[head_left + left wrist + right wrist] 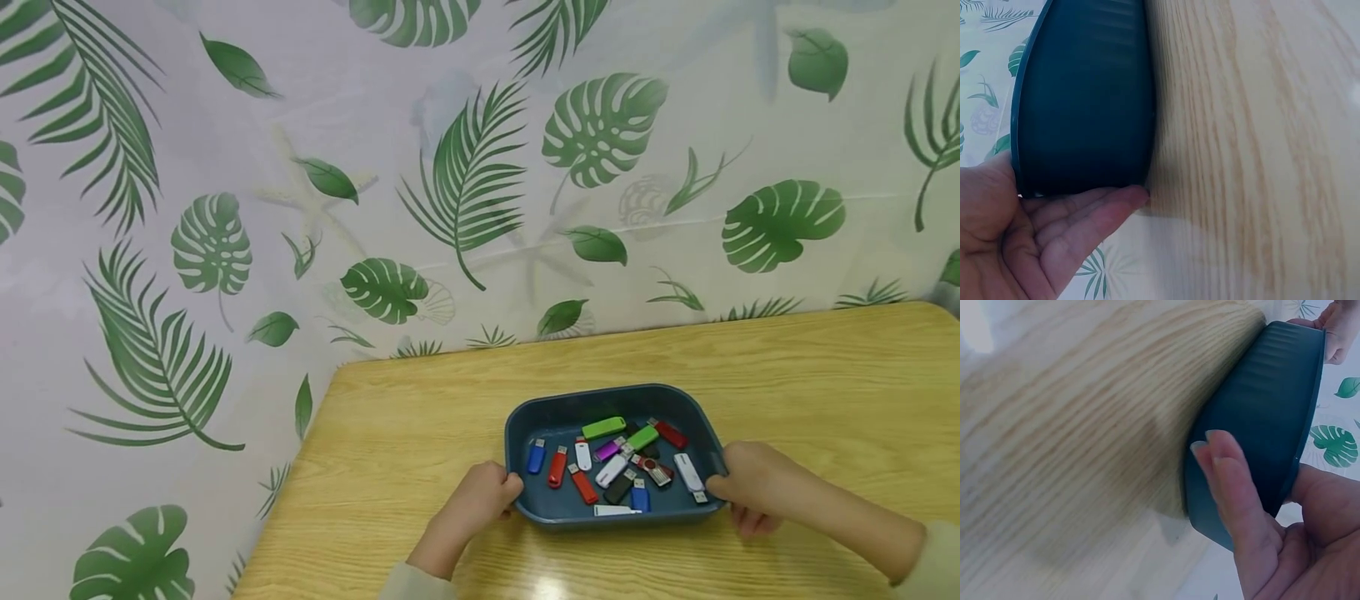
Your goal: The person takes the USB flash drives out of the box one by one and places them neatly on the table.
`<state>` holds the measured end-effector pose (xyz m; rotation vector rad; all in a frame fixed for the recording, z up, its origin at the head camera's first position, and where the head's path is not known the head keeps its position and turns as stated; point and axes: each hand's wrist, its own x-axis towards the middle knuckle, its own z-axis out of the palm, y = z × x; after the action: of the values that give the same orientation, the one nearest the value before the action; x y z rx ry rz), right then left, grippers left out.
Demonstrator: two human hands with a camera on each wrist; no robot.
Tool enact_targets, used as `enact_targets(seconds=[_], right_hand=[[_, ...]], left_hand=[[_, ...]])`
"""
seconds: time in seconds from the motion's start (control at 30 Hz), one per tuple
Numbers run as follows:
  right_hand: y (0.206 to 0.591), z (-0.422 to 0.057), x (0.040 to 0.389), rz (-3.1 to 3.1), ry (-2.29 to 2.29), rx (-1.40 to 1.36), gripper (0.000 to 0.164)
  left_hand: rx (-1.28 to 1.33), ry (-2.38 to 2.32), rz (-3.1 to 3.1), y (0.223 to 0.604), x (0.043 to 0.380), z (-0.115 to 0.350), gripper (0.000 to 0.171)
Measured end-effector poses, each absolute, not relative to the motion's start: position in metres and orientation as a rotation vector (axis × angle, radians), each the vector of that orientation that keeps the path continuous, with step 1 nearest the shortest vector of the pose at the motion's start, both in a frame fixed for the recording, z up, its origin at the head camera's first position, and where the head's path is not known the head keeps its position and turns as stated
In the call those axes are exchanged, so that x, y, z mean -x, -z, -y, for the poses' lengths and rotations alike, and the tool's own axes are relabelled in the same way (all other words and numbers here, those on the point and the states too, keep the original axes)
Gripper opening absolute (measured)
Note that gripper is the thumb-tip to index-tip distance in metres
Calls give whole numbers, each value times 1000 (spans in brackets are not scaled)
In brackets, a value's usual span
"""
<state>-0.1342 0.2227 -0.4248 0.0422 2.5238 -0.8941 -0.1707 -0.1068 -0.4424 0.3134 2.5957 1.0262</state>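
A dark blue plastic tray [555, 408] with rounded corners sits at the table's front, holding several USB flash drives in red, blue, green, white, black and purple. At its left end my left hand [482, 498] grips the rim, thumb on top; the left wrist view shows the fingers [1094, 219] along the outer end wall. My right hand [757, 483] grips the right end, with its thumb over the rim and its fingers [1235, 481] against the outside wall. Among the drives are a white one [688, 475] near the right end and a blue one [536, 457] at the left.
The wooden table [397, 433] extends to both sides of the tray and behind it. A white cloth with green leaf prints [480, 167] hangs behind the table and along its left side.
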Motion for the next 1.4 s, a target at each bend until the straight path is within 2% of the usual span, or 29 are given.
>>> enact_targets(seconds=[0.43,0.6,0.97,1.4], right_hand=[[417,-227,143,-2532,686,77,30],[406,-227,147,-2537,605,138,32],[359,-203,159,-2606,279,343,24],[345,-152,189,-2619,73,418,15]], left_hand=[[-316,-958,-2564,438,174,107,37],[-225,-1076,-2453,438,175,107,31],[-174,-1083,-2418,433,175,104,29],[-147,-1108,-2404,428,172,103,29]])
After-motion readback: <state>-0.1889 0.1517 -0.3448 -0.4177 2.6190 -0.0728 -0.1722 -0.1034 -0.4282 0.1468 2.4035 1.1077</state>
